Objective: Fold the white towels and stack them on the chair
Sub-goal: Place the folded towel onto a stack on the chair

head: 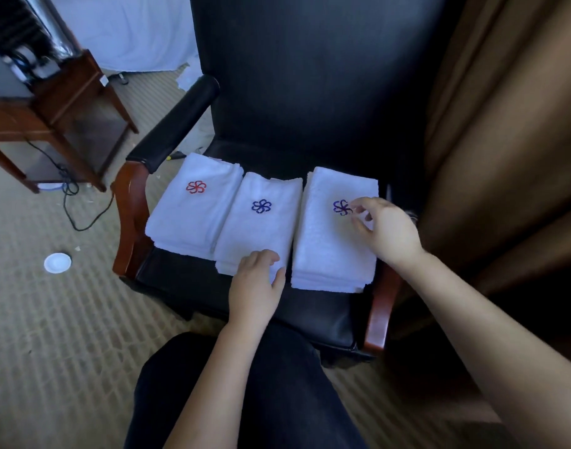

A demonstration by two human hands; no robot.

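We seem to be tidying three towel stacks [261, 222] on the chair [310, 306], left hand [256, 280] resting open, right hand [386, 233] loosely open, nothing grasped; squaring edges comes next.

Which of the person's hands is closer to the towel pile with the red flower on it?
Left. The left hand rests on the middle pile's near edge, beside the red-flower towel pile. The right hand hovers over the far right pile.

No readable text, numbers or brand names. Only signs: embroidered flower emblems on folded towels, red on left stack [193, 205], blue on middle stack [256, 225], purple-blue on right stack [332, 234].
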